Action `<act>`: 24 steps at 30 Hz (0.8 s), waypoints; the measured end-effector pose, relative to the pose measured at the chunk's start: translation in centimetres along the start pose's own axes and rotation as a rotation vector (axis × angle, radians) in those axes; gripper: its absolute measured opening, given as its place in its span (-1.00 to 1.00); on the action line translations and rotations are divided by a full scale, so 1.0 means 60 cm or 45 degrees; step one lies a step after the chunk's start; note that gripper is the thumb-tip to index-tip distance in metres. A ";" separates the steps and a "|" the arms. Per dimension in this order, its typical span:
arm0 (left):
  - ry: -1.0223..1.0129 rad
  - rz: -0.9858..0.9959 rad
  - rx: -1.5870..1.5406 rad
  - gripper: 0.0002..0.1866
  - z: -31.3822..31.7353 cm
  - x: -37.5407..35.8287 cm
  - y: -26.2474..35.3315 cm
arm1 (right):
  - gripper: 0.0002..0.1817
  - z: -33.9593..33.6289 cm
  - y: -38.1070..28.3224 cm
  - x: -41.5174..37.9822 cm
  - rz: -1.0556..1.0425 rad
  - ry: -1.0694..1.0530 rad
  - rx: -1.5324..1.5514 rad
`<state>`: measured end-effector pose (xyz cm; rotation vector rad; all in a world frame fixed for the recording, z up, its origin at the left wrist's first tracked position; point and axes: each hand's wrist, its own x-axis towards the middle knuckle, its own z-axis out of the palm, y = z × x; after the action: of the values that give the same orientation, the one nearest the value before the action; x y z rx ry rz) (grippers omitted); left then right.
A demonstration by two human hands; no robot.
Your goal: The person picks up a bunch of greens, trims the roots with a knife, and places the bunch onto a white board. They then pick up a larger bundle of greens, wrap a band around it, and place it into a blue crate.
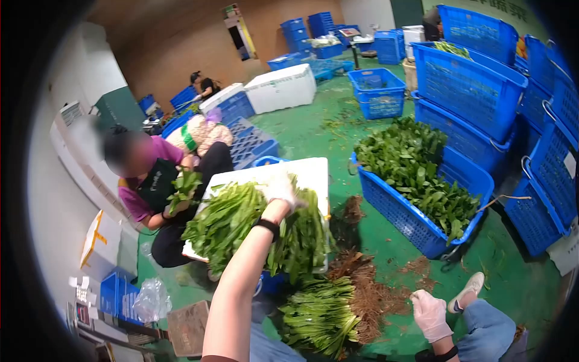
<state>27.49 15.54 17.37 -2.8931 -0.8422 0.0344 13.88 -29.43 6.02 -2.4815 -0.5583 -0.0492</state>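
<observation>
My left hand (280, 188), in a white glove with a black wristband, reaches forward onto a pile of leafy greens (232, 220). The pile lies on a white foam box (313, 172). Whether the fingers grip any stalks is unclear. My right hand (430, 314), also in a white glove, hangs low by my knee with nothing in it. To its left, a bundle of greens with roots (319, 314) lies on the green floor beside a heap of brown cut roots (371, 292).
A person in a purple shirt and black apron (154, 181) crouches left of the foam box with greens in hand. A blue crate full of greens (422, 181) stands to the right, with stacked blue crates (470, 84) behind. White foam boxes (280, 87) sit farther back.
</observation>
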 end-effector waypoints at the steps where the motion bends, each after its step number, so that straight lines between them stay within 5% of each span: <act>1: -0.043 0.061 0.123 0.36 0.037 -0.006 0.006 | -0.91 -0.009 0.004 -0.002 -0.043 -0.056 -0.087; 5: -0.030 0.223 0.130 0.04 0.164 -0.023 -0.002 | -0.91 -0.017 0.013 0.010 0.024 -0.033 0.003; 11: -0.136 0.218 -0.004 -0.01 0.105 -0.019 -0.004 | -0.91 -0.013 -0.008 0.015 -0.018 -0.055 -0.063; 15: 0.621 0.498 -0.075 -0.12 0.006 -0.166 0.056 | -0.93 -0.010 -0.004 0.009 -0.037 0.009 0.011; 17: 0.600 0.851 -0.590 -0.39 -0.037 -0.283 0.092 | -0.93 -0.013 -0.007 0.012 0.002 -0.023 -0.020; 19: 0.545 1.075 -0.889 -0.60 0.050 -0.370 0.111 | -0.93 -0.009 -0.009 0.014 -0.020 0.017 -0.008; 23: -0.420 0.656 -0.431 -0.19 0.293 -0.504 0.112 | -0.92 -0.002 -0.014 0.008 -0.130 0.051 -0.062; 24: -0.425 0.608 -0.361 -0.19 0.330 -0.518 0.108 | -0.92 -0.002 -0.012 0.006 -0.123 0.056 -0.074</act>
<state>3.58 -4.22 -3.53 -3.3441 -0.1763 0.4906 13.93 -28.82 6.56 -2.5013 -0.6665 -0.1601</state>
